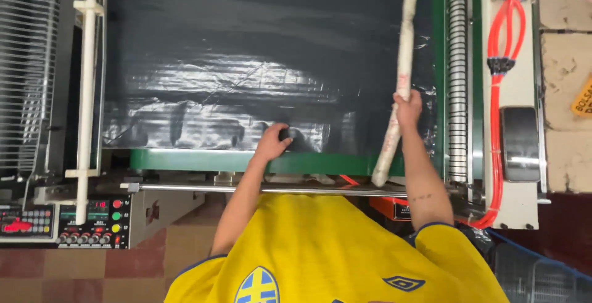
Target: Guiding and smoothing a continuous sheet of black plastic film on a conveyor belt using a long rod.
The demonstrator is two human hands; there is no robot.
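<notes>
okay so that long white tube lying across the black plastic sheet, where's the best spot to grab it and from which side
Probably low on the white tube, coming in from the right, where the right hand wraps it now. The tube is long, thin and round, tilted across the black plastic sheet, so fingers close around it easily. Its lower end overhangs the green machine edge, leaving free room. The left hand is on the sheet.

A single head-worn camera looks almost straight down from above the person's shoulders, close enough that the yellow shirt (320, 247) fills the lower frame. The view faces forward over a green machine bed (197, 160) spread with black plastic sheet (246, 62), with the control panel (92, 220) at lower left and tiled floor (80, 263) beneath.
</notes>
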